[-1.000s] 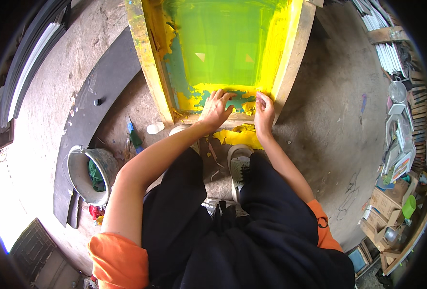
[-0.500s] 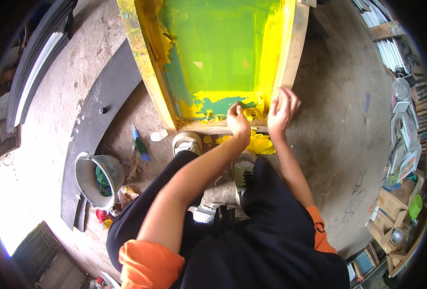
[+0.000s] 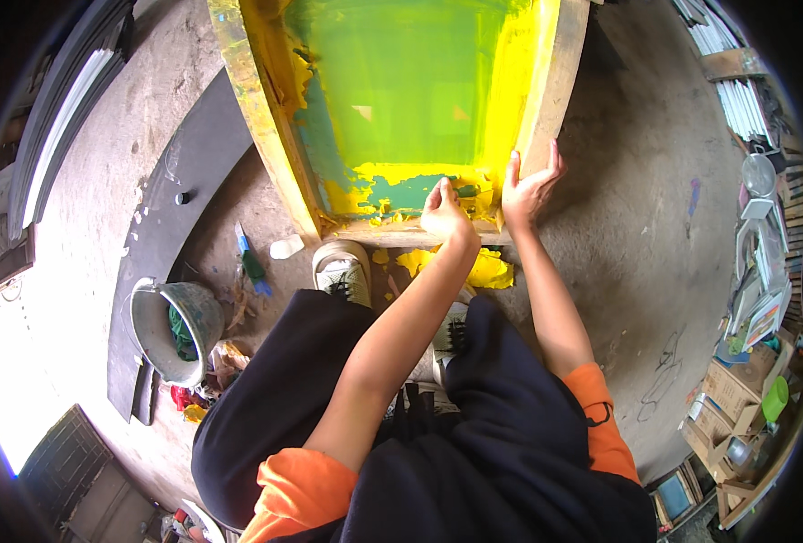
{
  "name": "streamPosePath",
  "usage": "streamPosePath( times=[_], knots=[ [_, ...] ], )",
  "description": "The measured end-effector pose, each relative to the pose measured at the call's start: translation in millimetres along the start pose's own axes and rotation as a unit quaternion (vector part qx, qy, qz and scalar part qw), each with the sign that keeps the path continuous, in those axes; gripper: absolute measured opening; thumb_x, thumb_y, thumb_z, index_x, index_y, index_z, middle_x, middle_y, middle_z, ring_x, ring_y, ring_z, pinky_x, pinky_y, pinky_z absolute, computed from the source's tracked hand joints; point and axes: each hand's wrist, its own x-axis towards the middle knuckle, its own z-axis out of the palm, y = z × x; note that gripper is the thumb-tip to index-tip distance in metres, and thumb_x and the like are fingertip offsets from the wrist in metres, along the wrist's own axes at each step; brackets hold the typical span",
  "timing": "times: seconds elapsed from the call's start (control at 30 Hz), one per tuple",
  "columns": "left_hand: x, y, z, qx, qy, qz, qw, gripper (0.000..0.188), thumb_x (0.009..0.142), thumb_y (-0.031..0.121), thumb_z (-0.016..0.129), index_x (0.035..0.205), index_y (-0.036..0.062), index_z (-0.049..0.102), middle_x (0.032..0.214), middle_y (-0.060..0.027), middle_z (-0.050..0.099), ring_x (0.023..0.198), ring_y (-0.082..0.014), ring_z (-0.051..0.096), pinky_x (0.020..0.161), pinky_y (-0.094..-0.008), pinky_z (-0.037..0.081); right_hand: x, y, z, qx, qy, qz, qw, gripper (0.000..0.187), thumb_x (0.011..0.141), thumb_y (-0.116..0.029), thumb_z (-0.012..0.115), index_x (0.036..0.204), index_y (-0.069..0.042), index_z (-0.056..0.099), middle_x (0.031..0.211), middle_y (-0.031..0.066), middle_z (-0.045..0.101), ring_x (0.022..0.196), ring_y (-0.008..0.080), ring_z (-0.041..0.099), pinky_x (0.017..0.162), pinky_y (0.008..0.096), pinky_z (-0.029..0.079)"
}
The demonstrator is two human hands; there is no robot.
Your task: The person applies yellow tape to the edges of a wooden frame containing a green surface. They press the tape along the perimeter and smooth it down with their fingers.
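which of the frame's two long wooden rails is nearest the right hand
The right rail: the right hand is at its near end, while the left rail lies across the yellow-green screen.

From here I can make out a paint-smeared wooden frame (image 3: 555, 90) around a green panel (image 3: 401, 90), its yellow film (image 3: 503, 118) torn and flaking near the closest rail; outside lies a crumpled yellow sheet (image 3: 489, 270).
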Motion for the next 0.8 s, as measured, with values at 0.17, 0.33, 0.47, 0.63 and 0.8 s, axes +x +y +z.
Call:
streamPosePath(
  times=[0.17, 0.33, 0.47, 0.63, 0.8],
  knots=[
    [2.3, -3.0, 10.8, -0.04, 0.045, -0.01, 0.998, 0.015, 0.08, 0.01, 0.064, 0.091, 0.0011, 0.064, 0.082, -0.0017, 0.061, 0.07, -0.0098, 0.052, 0.064, -0.0228, 0.042, -2.9, 3.5, 1.9, -0.011, 0.005, -0.013, 1.0, 0.062, 0.077, -0.016, 0.063, 0.126, -0.002, 0.028, 0.108, 0.0245, 0.04, 0.095, 0.0383, 0.046, 0.079, 0.0441, 0.042],
    [9.8, -10.6, 7.8, -0.036, 0.029, 0.03, 0.998, 0.014, 0.079, 0.012, 0.065, 0.087, 0.0005, 0.065, 0.077, -0.0012, 0.062, 0.065, -0.0088, 0.051, 0.062, -0.0233, 0.041, -2.9, 3.6, 3.2, -0.008, 0.016, -0.015, 1.0, 0.062, 0.077, -0.015, 0.063, 0.126, -0.002, 0.028, 0.106, 0.0243, 0.04, 0.094, 0.0386, 0.047, 0.078, 0.0443, 0.043],
    [18.3, -17.2, -3.7, 0.023, -0.018, 0.111, 0.993, 0.016, 0.08, 0.013, 0.065, 0.089, -0.0004, 0.064, 0.082, -0.0034, 0.063, 0.07, -0.0101, 0.054, 0.067, -0.0233, 0.043, -3.5, 2.4, 3.5, -0.015, 0.011, -0.009, 1.0, 0.062, 0.076, -0.014, 0.064, 0.126, -0.002, 0.029, 0.106, 0.0244, 0.04, 0.094, 0.0388, 0.046, 0.077, 0.0446, 0.043],
    [10.7, -3.7, -24.9, 0.257, -0.057, 0.29, 0.92, 0.013, 0.08, 0.014, 0.064, 0.088, 0.004, 0.065, 0.084, -0.005, 0.063, 0.073, -0.015, 0.056, 0.068, -0.0266, 0.044, -3.7, 6.1, 4.6, -0.013, 0.013, -0.007, 1.0, 0.062, 0.075, -0.014, 0.064, 0.126, -0.004, 0.029, 0.105, 0.0245, 0.041, 0.094, 0.0388, 0.047, 0.077, 0.0449, 0.043],
    [15.9, 15.9, -42.0, 0.422, -0.101, 0.511, 0.742, 0.011, 0.077, 0.013, 0.064, 0.087, 0.0108, 0.066, 0.084, -0.0045, 0.06, 0.077, -0.0219, 0.053, 0.07, -0.0318, 0.043, -3.0, 4.9, 3.6, -0.008, 0.02, -0.004, 1.0, 0.062, 0.075, -0.015, 0.064, 0.127, -0.006, 0.029, 0.105, 0.0246, 0.04, 0.093, 0.0388, 0.048, 0.076, 0.0444, 0.045]
  ],
)
